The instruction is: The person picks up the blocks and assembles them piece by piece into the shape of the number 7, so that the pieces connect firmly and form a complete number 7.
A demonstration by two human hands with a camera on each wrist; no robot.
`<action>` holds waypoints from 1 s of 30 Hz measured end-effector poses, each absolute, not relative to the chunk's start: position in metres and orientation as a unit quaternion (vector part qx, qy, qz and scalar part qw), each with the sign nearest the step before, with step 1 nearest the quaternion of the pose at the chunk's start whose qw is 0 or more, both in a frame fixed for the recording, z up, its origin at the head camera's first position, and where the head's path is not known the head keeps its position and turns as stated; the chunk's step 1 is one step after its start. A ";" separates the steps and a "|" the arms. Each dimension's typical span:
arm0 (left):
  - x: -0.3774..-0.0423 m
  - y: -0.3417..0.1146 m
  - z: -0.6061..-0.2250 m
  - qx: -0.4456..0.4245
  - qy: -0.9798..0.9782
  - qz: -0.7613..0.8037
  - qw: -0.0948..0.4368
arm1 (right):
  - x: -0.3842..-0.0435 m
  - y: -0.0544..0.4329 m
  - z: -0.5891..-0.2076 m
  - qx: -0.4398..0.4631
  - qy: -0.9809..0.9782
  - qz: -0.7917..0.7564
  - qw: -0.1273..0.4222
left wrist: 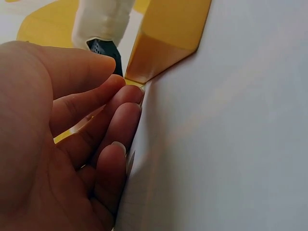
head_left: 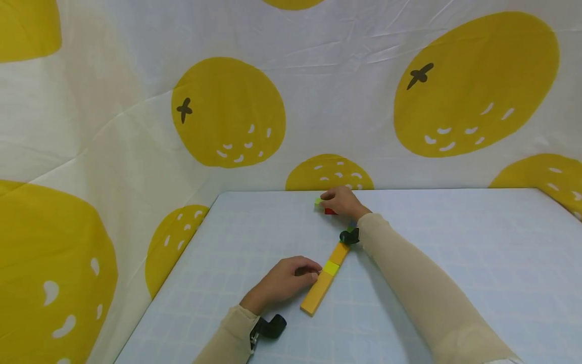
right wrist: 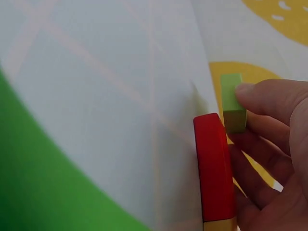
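Observation:
Thumb and fingers of my right hand (head_left: 344, 202) pinch a small light green block (right wrist: 232, 101) at the far end of the table. Just beside it, a red block (right wrist: 211, 166) lies on the cloth, a yellowish block (right wrist: 219, 224) touching its near end. My left hand (head_left: 287, 279) rests by the row's near end, fingers loosely bent and holding nothing. Its fingertips are right at the side of a long orange block (head_left: 317, 294). Beyond that follow a yellow block (head_left: 331, 268) and another orange block (head_left: 339, 254), end to end. My right wrist partly hides the row further on.
A blurred green block (right wrist: 43, 178) looms close to the right wrist camera. The table (head_left: 454, 242) has a pale checked cover and meets a fruit-print curtain (head_left: 336, 101) at its back and left. Black wrist cameras (head_left: 273, 327) sit on both sleeves.

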State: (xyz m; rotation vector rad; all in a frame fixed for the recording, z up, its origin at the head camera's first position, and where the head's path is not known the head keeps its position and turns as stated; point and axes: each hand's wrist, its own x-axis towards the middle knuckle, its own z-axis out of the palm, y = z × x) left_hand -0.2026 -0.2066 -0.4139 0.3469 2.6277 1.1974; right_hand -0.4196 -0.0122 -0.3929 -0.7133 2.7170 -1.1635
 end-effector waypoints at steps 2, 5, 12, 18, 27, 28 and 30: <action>-0.203 -0.206 -0.414 0.120 0.897 0.409 0.116 | -0.419 -0.011 -0.393 -0.230 0.891 -0.387 0.053; -0.204 -0.206 -0.416 0.123 0.897 0.408 0.115 | -0.419 -0.011 -0.393 -0.231 0.889 -0.391 0.054; -0.205 -0.206 -0.416 0.124 0.898 0.407 0.114 | -0.420 -0.010 -0.393 -0.244 0.887 -0.385 0.065; -0.204 -0.207 -0.415 0.127 0.899 0.403 0.114 | -0.420 -0.012 -0.394 -0.247 0.890 -0.377 0.064; -0.203 -0.207 -0.414 0.123 0.900 0.404 0.113 | -0.421 -0.013 -0.397 -0.251 0.893 -0.368 0.059; -0.203 -0.206 -0.414 0.123 0.899 0.405 0.113 | -0.421 -0.012 -0.397 -0.250 0.894 -0.367 0.060; -0.203 -0.206 -0.415 0.125 0.898 0.406 0.112 | -0.420 -0.012 -0.397 -0.252 0.894 -0.364 0.061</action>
